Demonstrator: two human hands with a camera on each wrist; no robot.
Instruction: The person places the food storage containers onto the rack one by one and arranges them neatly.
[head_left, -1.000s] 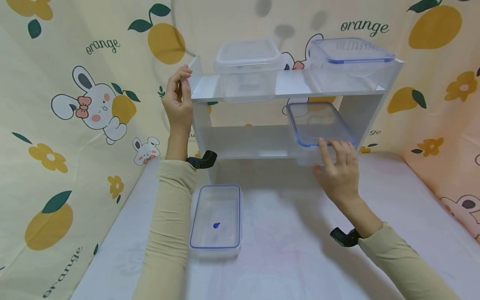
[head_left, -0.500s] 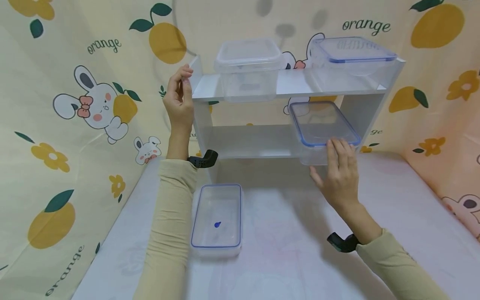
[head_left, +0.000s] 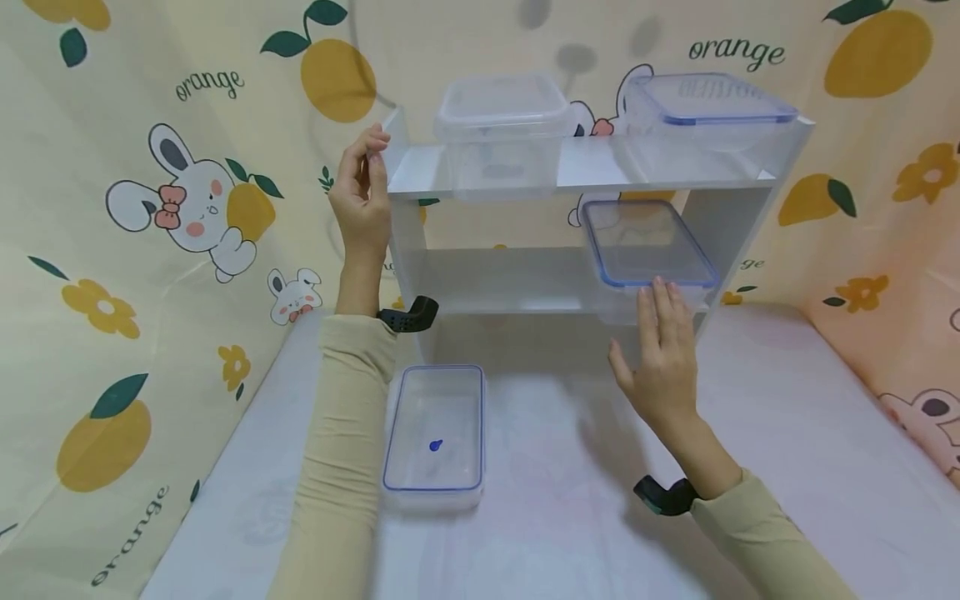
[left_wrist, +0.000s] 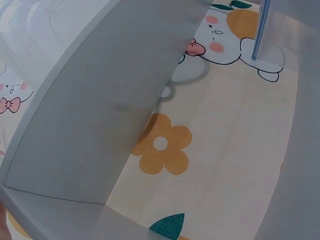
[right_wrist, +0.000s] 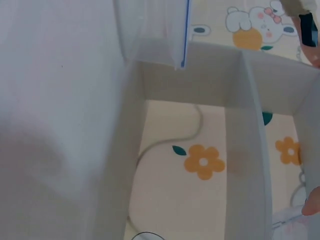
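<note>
My left hand [head_left: 360,187] is raised at the upper left side panel of a white shelf [head_left: 510,279], its bent fingers and thumb at the panel's front edge. My right hand [head_left: 663,358] has straight fingers, their tips against the front of a clear food container with a blue-rimmed lid [head_left: 648,242]. That container sits at the right end of the lower shelf board. A fingertip [right_wrist: 312,202] shows at the right edge of the right wrist view. The left wrist view shows mostly the shelf's grey boards [left_wrist: 100,100].
On the upper board stand a frosted-lid container [head_left: 502,137] at left and a blue-clipped container [head_left: 712,108] at right. Another blue-rimmed container [head_left: 433,425] lies on the white table [head_left: 547,517], in front of the shelf's left side. A patterned cloth [head_left: 187,333] hangs behind and beside.
My right hand has shifted left along the container's front and its fingers have straightened. The container has moved slightly right and back on the board. My left hand stays at the panel.
</note>
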